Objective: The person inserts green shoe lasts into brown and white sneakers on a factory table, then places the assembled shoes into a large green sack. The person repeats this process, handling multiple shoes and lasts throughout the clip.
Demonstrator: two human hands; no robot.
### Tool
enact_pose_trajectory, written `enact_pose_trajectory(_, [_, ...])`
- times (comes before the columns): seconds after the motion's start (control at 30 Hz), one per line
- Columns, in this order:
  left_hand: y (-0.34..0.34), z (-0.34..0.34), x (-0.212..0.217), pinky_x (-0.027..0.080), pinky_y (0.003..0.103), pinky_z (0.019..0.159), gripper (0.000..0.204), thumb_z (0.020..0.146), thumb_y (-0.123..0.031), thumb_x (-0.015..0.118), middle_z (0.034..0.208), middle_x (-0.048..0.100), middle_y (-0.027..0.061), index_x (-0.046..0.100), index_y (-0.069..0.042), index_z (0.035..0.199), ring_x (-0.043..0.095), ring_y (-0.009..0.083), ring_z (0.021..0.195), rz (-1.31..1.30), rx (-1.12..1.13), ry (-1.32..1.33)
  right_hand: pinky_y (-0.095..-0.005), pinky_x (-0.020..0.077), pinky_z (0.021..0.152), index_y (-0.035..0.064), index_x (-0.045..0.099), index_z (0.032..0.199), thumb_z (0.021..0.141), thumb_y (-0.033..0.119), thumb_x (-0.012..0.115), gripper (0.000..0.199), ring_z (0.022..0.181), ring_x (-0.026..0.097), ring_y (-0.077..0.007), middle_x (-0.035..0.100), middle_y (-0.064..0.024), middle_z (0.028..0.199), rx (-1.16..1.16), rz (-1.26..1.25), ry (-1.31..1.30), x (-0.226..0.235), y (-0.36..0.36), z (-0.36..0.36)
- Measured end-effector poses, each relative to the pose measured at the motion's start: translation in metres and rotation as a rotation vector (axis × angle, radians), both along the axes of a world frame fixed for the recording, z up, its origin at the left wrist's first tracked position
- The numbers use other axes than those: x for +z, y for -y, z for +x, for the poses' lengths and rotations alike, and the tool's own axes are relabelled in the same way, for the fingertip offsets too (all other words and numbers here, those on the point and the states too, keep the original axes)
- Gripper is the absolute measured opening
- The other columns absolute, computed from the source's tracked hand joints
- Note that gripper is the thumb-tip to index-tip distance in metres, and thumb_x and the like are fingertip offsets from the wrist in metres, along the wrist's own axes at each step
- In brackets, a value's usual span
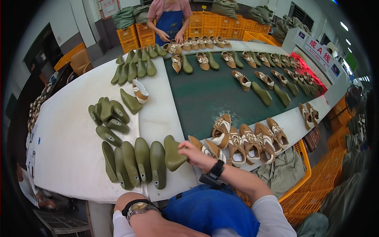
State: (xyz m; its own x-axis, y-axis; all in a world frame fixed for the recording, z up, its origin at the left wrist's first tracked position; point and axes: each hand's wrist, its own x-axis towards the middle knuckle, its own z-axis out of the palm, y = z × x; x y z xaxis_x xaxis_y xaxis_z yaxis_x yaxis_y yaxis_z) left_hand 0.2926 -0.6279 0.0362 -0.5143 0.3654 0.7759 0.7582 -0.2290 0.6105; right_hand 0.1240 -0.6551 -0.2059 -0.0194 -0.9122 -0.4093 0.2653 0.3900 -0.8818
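My right hand is closed on the upper end of an olive-green shoe last at the table's near edge. A black band circles that wrist. Several more lasts stand in a row just left of it. Beside my right hand is a row of brown-and-white sneakers, some half covered by my arm. My left hand, with a metal watch at the wrist, is low at the table's near edge by the lasts; its fingers are hidden.
A green conveyor belt carries sneakers and lasts in pairs. On the white tabletop lie a cluster of lasts and a last beside a sneaker. Across the table, a person in a blue apron handles shoes. An orange crate holds grey-green cloth.
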Motion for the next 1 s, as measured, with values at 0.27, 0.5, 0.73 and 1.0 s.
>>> enact_pose_trajectory(0.27, [0.001,-0.029,-0.005,0.051,0.039,0.076,0.024,0.086,-0.017,0.067,0.108,0.060,0.0207,0.064,-0.005,0.107,0.063,0.0307,0.090,0.077,0.003,0.125,-0.0185,0.0278,0.041,0.0198,0.053,0.102,0.087,0.021,0.055,0.015,0.059,0.046,-0.0031,0.052,0.0057,0.081,-0.434,-0.180,-0.112,0.066,-0.024,-0.180])
enact_pose_trajectory(0.5, [-0.003,-0.068,-0.003,0.051,0.038,0.072,0.019,0.088,-0.014,0.063,0.106,0.060,0.0209,0.064,-0.004,0.105,0.063,0.0292,0.084,0.095,0.104,0.232,-0.0393,0.0453,0.062,0.0118,0.054,0.105,0.087,0.019,0.054,0.020,0.071,0.060,-0.0264,0.062,-0.0120,0.078,-0.371,-0.148,-1.329,-0.021,0.019,-0.365])
enact_pose_trajectory(0.73, [0.010,-0.093,-0.018,0.048,0.043,0.089,0.033,0.086,-0.016,0.063,0.114,0.057,0.0222,0.058,-0.002,0.116,0.059,0.0352,0.099,0.023,0.295,0.382,-0.0463,0.0492,0.085,0.0196,0.052,0.123,0.085,0.012,0.049,0.039,0.104,0.060,-0.0374,0.061,-0.0224,0.110,0.066,0.476,-1.487,-0.135,0.013,-0.381])
enact_pose_trajectory(1.0, [0.076,-0.136,-0.198,0.049,0.039,0.080,0.031,0.084,-0.015,0.062,0.104,0.063,0.0187,0.058,0.000,0.111,0.062,0.0327,0.093,-0.700,1.247,0.844,-0.0436,0.0495,0.083,0.0120,0.065,0.108,0.082,0.049,0.055,0.047,0.098,0.061,-0.0368,0.063,-0.0186,0.107,0.175,-0.039,-1.388,-0.069,0.020,-0.243])
